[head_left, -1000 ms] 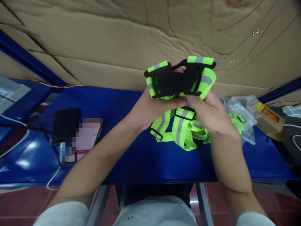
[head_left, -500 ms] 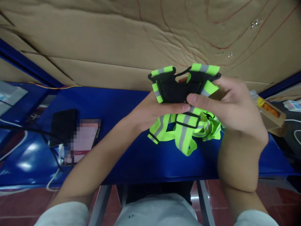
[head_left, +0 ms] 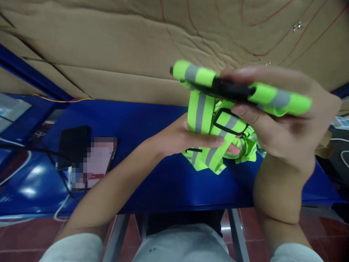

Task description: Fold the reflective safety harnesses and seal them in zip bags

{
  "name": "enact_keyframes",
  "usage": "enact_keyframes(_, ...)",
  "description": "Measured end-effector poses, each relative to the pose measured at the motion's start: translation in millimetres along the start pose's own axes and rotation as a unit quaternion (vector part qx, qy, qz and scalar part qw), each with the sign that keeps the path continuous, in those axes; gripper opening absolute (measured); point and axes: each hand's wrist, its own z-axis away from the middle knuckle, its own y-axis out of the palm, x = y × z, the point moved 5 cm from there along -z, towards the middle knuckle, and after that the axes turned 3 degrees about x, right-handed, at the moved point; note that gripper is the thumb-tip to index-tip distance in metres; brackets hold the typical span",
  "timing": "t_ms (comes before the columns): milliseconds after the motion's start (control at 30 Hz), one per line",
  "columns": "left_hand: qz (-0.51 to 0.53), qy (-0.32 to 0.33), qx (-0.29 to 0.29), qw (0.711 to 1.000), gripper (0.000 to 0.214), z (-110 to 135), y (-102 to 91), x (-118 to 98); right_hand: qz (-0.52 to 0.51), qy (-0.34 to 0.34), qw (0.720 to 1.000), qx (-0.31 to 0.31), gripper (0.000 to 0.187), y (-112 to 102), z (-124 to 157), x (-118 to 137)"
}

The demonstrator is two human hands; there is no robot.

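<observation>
A black plastic plate [head_left: 231, 91] with neon-yellow reflective straps looped through it is held up by my right hand [head_left: 283, 112], thumb below and fingers above. It is tilted nearly edge-on to me and slightly blurred. Below it, my left hand [head_left: 193, 140] is closed around the hanging reflective straps [head_left: 200, 112], its thumb lying across them. A black rectangular strap slider [head_left: 230, 122] sits on one strap, between my two hands. More bunched strap [head_left: 247, 149] lies behind, partly hidden by my right hand.
The blue table [head_left: 169, 185] spans the front. At its left lie a phone [head_left: 100, 160] with a blurred-out screen, a black flat object [head_left: 72, 143] and cables. A cardboard panel [head_left: 109, 43] stands behind. A small carton [head_left: 324, 145] shows at right.
My right hand has raised the black plate and turned it from face-on to nearly edge-on. My left hand has left the plate and now grips the straps beneath it.
</observation>
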Motion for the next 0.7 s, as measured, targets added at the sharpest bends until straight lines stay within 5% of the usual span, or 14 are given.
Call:
enact_keyframes(200, 0.005, -0.018, 0.085, 0.996, 0.05, 12, 5.5, -15, 0.124, -0.087, 0.988, 0.041, 0.057, -7, 5, 17)
enact_keyframes(300, 0.013, 0.002, 0.05, 0.999, 0.066, 12, 3.7, -15, 0.206, -0.089, 0.97, 0.097, 0.064, -4, 7, 17)
enact_keyframes(467, 0.101, 0.017, 0.072, 0.992, 0.055, 0, 13.8, -18, 0.244, -0.096, 0.957, 0.125, 0.068, -5, 8, 17)
enact_keyframes(633, 0.102, 0.023, -0.042, 0.994, 0.027, 0, 1.3, -19, 0.125, -0.067, 0.957, 0.252, 0.062, -3, 5, 9)
enact_keyframes(700, 0.105, -0.004, -0.045, 0.994, 0.022, 3, -2.0, -15, 0.099, -0.074, 0.946, 0.299, 0.066, -2, 4, 4)
